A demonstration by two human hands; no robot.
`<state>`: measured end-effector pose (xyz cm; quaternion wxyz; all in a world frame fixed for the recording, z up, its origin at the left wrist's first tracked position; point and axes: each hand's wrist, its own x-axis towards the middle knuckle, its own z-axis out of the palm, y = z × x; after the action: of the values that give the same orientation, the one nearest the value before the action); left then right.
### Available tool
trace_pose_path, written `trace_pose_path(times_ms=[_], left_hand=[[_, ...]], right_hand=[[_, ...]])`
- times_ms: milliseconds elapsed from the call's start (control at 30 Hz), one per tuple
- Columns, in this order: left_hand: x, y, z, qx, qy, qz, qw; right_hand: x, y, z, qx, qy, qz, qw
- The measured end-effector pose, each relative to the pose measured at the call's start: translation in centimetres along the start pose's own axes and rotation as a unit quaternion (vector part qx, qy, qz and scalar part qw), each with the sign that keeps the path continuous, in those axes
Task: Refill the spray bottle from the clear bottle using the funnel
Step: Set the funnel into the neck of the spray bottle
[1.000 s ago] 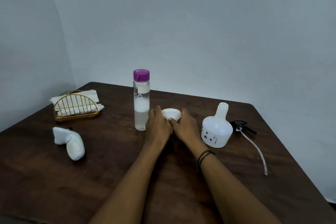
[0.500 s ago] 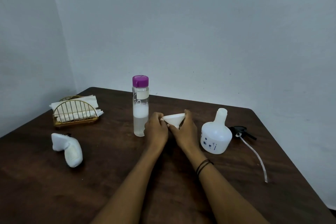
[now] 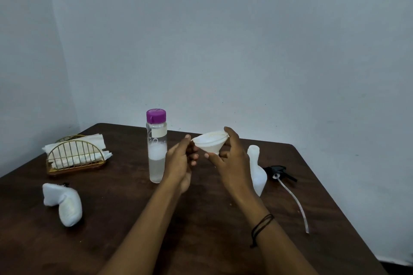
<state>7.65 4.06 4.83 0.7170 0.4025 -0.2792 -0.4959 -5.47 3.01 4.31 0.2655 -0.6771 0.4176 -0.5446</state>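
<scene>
Funnel [image 3: 210, 143] now up off the table, spout down; it lay on the wood a sec ago. My right hand [image 3: 231, 158] pinches rim & spout, left hand [image 3: 180, 161] fingertips on rim at 9. Spray bottle [image 3: 257, 172] open at 3, clear bottle [image 3: 156, 147] capped at 9. Next: seat funnel.

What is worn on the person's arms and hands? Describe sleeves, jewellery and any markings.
Both forearms are bare, with no sleeves in view. The left hand wears nothing visible. By the right hand, thin black cords circle the wrist, one loose end hanging. No rings or markings show.
</scene>
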Motion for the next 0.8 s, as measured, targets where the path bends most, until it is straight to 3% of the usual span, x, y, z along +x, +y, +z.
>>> trace_pose_path(times_ms=[200,400,800], left_hand=[[-0.7,2.1,3.9,-0.051,-0.1,-0.042,0.993],[-1.0,2.2,9.1,-0.035,-0.143,-0.029,0.989],[-0.5,0.0,11.2,-0.004,-0.121,-0.024,0.992]], right_hand=[[1.0,-1.4,-3.6,-0.02,0.05,-0.083,0.995],[2.4,-0.2,-8.3,0.026,0.087,-0.058,0.994],[3.2,2.9,-9.4,0.081,0.08,-0.015,0.993]])
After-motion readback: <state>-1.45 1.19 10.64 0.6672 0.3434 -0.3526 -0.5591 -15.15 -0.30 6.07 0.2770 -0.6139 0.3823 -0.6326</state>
